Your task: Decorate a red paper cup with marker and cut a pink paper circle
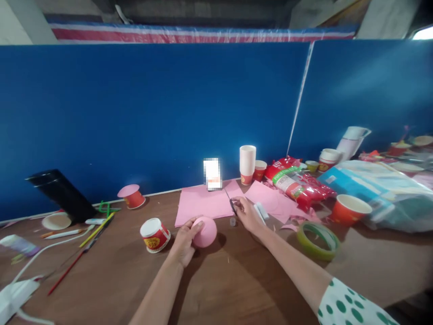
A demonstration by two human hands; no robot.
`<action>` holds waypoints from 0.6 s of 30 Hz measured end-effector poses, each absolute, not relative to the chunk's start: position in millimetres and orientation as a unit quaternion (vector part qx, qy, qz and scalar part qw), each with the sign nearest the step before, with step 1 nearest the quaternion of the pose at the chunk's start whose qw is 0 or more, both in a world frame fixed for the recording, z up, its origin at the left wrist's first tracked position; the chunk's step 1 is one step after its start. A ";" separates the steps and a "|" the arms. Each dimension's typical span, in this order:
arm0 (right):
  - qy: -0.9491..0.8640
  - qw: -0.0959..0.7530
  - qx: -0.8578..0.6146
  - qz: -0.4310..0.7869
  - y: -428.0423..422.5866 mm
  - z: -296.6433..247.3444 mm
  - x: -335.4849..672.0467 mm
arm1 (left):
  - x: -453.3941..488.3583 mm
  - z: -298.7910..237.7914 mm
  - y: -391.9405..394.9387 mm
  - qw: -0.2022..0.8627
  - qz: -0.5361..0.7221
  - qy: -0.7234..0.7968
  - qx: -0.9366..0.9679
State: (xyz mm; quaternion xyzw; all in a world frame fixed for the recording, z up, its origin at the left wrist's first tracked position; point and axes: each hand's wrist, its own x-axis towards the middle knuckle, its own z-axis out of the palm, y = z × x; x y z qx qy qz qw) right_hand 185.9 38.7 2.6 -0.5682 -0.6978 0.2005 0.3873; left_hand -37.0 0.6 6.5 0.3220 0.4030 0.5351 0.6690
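A round pink paper disc [205, 232] is pinched in my left hand [186, 237], thumb on top, above the brown table. My right hand [248, 213] is closed on a pair of dark-handled scissors [232, 206]; a thin blade points away from me, over the pink paper sheets [199, 205]. The disc and the scissors are apart. Left of my left hand stands a short red-and-white paper cup [154, 234]. A small clear piece [232, 221] lies between my hands.
Green-yellow tape [318, 256], an orange cup [350, 210] and a red packet [296, 183] lie right. A stack of cups [247, 163] stands behind. Left are a black bottle [64, 194], a pink-topped cup [132, 197], brushes and a power strip [16, 298]. A blue partition [152, 113] borders the table.
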 end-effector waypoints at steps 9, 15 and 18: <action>-0.588 0.548 -0.387 0.451 23.3 -0.8 155.2 | -38.0 1.5 0.2 0.686 0.554 0.367 0.295; -0.666 0.488 -0.396 0.402 -2.4 10.2 163.2 | -35.9 2.4 0.2 0.680 0.556 0.363 0.312; -0.668 0.460 -0.391 0.435 -16.0 9.8 163.6 | -32.3 2.5 0.3 0.679 0.554 0.371 0.306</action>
